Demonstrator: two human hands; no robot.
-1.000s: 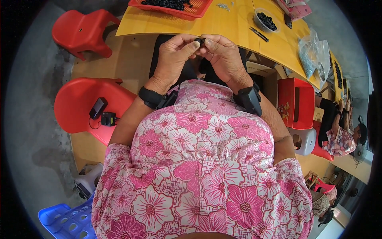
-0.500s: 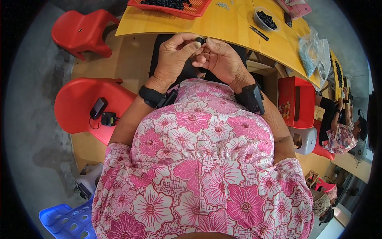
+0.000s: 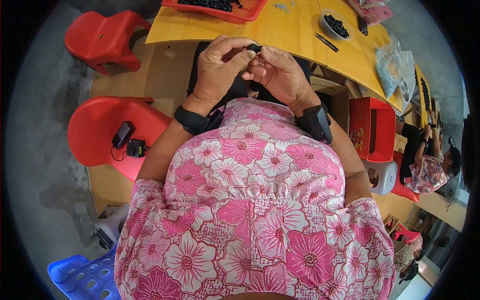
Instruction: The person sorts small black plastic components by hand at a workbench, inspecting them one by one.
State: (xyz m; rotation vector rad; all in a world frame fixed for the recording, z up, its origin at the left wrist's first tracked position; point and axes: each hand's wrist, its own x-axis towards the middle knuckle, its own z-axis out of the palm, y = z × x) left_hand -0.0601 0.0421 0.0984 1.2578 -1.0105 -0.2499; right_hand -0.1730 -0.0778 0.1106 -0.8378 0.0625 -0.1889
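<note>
A small round black part [image 3: 254, 48] sits between my two hands, just off the table's near edge. My left hand [image 3: 222, 67] pinches it between thumb and index finger. From the other side my right hand [image 3: 281, 72] has its thumb and index fingertip closed on the part's right end, its other fingers curled below. The part's finer shape is mostly covered by my fingertips. Similar small black parts lie in a red plastic basket [image 3: 243, 18] on the yellow table [image 3: 280, 40] and in a clear round tub [image 3: 323, 25].
Beside the tub lies a black pen-like tool [image 3: 327, 42]. A few pale bits [image 3: 281, 7] rest near the basket. To the right is a clear bag [image 3: 395, 67] of light-blue pieces. Red chairs [image 3: 95, 130] stand left, a red box [image 3: 372, 129] right. Another person [image 3: 427, 170] sits further right.
Both hands have shifted slightly, and the black part has turned a little and risen between the fingertips. The table's contents look the same.
</note>
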